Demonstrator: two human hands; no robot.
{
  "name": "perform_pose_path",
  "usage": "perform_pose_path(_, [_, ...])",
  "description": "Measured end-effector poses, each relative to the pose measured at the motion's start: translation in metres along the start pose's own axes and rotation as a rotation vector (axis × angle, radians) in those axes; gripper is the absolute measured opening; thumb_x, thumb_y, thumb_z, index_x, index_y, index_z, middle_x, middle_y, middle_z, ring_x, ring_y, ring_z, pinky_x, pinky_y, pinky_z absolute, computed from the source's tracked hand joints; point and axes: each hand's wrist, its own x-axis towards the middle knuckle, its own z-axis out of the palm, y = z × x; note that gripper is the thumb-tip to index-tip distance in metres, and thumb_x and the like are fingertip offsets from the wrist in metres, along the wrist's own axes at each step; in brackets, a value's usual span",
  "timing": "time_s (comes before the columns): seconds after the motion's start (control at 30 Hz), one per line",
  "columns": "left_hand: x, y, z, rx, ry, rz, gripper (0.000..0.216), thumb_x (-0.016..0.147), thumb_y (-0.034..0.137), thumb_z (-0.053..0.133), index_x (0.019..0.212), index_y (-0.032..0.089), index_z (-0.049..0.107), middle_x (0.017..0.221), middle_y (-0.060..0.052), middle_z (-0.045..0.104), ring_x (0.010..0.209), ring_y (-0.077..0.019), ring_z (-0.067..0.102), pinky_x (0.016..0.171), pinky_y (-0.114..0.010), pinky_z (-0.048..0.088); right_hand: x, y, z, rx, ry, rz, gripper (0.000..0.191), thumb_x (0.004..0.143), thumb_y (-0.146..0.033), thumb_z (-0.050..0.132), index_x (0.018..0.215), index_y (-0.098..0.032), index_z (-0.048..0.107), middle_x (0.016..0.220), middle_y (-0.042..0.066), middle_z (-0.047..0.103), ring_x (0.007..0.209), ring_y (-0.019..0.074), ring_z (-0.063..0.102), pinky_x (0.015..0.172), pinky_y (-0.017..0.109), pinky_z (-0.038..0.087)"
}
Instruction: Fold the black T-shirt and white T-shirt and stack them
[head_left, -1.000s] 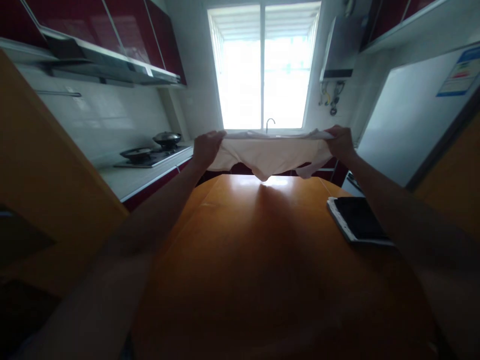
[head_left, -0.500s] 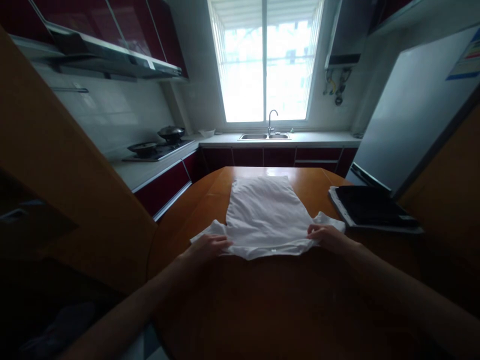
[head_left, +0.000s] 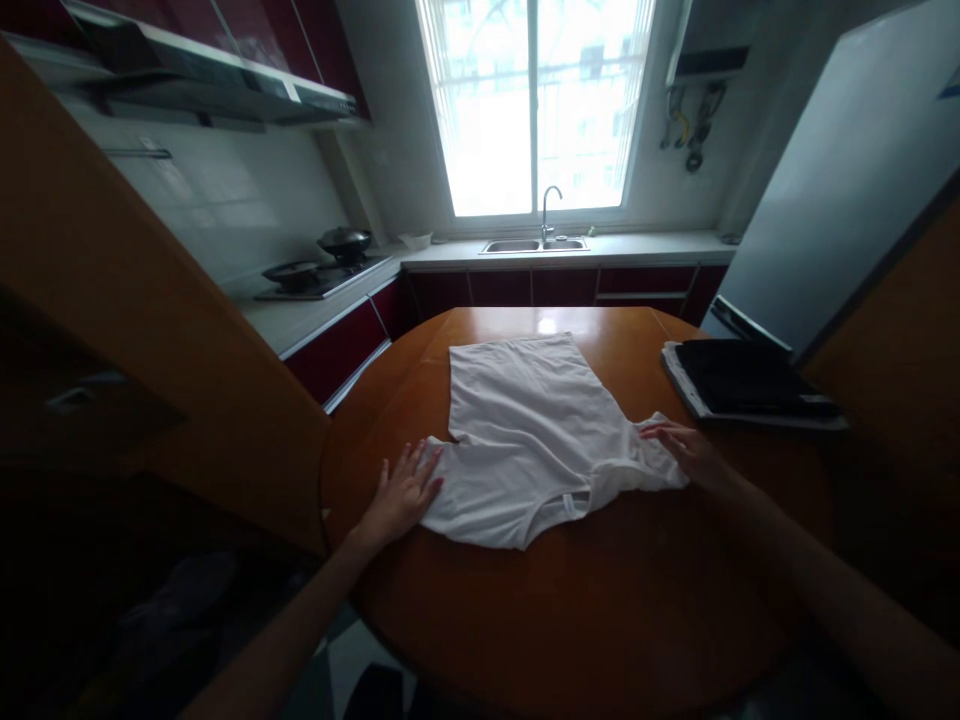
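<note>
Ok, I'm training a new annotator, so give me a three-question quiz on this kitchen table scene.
1. True or false: the white T-shirt lies flat on the round wooden table.
2. Which hand rests on the shirt's sleeve nearest the dark folded item: A left hand, B right hand?
3. Fill in: both hands lie ____, gripping nothing.

Key: 1 true; 2 B; 3 open.

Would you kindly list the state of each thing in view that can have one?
white T-shirt: spread flat on the table, collar nearest the person.
left hand: open, flat on the left sleeve.
right hand: open, resting on the right sleeve.
black folded item: lying on a tray.
faucet: no water visible.
</note>
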Motion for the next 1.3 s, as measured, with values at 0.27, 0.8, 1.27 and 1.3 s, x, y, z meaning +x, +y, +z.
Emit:
perform_pose_path(0.27, [-0.002,-0.011,-0.03,0.005,0.045,-0.024,0.057,0.104,0.049,0.037,0.154,0.024,0.044,0.164,-0.014,0.031,0.154,-0.0373,0.02,0.118,-0.069,0.018,-0.031,0.003,0.029,-0.455,-0.083,-0.146,0.062,0.093,-0.051,0.058,0.149,-0.026,0.051,0.163,0.011,0.036,0.152,0.0362,0.025,0.121,0.063,0.021])
perform_pose_path(0.8, [-0.052,0.11,-0.047,-0.13,-0.062,0.617,0.06,0.1,0.038,0.055,0.157,0.036,0.036,0.167,-0.004,0.024,0.155,-0.0327,0.015,0.124,-0.061,0.014,-0.07,-0.095,0.067,-0.349,-0.248,-0.312,0.064,0.095,-0.047,0.061,0.155,-0.03,0.043,0.167,0.01,0.025,0.155,0.0327,0.016,0.124,0.06,0.015])
perform_pose_path(1.27, [0.001,0.078,-0.048,-0.297,0.124,0.255,0.048,0.105,0.038,0.037,0.147,0.023,0.052,0.157,-0.01,0.045,0.149,-0.0272,0.035,0.121,-0.051,0.032,-0.029,-0.076,0.069,-0.366,-0.091,-0.279,0.046,0.104,-0.039,0.041,0.147,-0.028,0.054,0.161,0.008,0.04,0.152,0.0277,0.028,0.122,0.054,0.024])
perform_pose_path(1.3, [0.016,0.071,-0.045,-0.254,0.134,0.176,0.05,0.104,0.041,0.037,0.149,0.022,0.051,0.158,-0.011,0.043,0.15,-0.0296,0.032,0.121,-0.055,0.029,-0.018,-0.062,0.064,-0.43,-0.021,-0.196,0.048,0.104,-0.04,0.038,0.148,-0.026,0.052,0.161,0.01,0.039,0.152,0.0283,0.028,0.122,0.055,0.025])
